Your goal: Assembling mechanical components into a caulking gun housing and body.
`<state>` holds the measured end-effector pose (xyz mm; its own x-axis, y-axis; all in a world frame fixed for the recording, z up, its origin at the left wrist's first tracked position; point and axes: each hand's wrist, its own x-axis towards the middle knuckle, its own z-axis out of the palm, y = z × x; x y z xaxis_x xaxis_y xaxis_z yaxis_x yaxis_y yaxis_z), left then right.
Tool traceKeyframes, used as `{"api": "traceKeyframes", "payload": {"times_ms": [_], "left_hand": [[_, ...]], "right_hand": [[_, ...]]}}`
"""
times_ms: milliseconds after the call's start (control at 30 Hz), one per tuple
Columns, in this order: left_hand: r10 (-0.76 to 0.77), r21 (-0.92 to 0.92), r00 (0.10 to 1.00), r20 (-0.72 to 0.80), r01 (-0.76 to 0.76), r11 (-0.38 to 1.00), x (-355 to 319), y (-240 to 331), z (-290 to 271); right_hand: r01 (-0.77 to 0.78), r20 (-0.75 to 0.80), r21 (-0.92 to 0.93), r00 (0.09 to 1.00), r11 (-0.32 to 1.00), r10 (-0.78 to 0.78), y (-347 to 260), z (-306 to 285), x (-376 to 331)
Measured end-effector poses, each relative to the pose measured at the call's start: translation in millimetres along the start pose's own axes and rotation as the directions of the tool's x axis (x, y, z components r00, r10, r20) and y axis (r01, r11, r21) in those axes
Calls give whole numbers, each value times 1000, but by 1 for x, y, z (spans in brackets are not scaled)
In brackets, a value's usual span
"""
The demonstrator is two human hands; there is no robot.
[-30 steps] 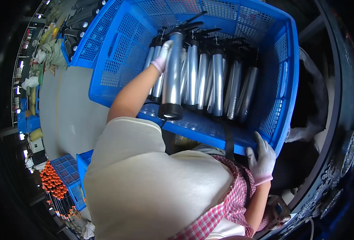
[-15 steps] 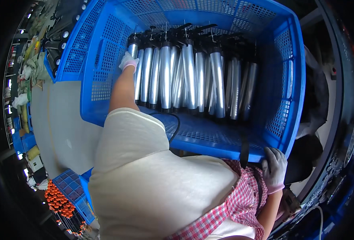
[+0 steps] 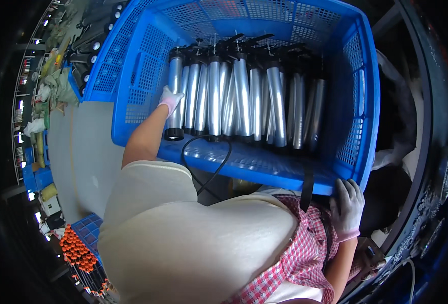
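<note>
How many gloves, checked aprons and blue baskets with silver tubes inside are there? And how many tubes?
Gloves: 2
Checked apron: 1
Blue basket with silver tubes inside: 1
Total: 4
The silver tubes overlap too much to count exactly.

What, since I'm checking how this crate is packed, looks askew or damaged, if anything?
The tubes don't line up: some lean across their neighbours mid-row. A black cord loops in front of the crate's near edge, looking stray; whether it touches is unclear. No spill or damage shows.
</note>
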<state>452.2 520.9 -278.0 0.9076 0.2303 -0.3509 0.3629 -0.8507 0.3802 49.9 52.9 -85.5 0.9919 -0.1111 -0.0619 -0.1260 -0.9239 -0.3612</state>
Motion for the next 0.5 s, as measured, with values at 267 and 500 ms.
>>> {"api": "traceKeyframes", "payload": {"times_ms": [267, 500], "left_hand": [[150, -664, 957, 249, 56, 745, -70, 86, -46], [457, -797, 775, 437, 97, 597, -209, 144, -70]], "right_hand": [[-65, 15, -26, 998, 998, 66, 10, -1, 26], [-187, -86, 476, 962, 859, 257, 22, -12, 74]]}}
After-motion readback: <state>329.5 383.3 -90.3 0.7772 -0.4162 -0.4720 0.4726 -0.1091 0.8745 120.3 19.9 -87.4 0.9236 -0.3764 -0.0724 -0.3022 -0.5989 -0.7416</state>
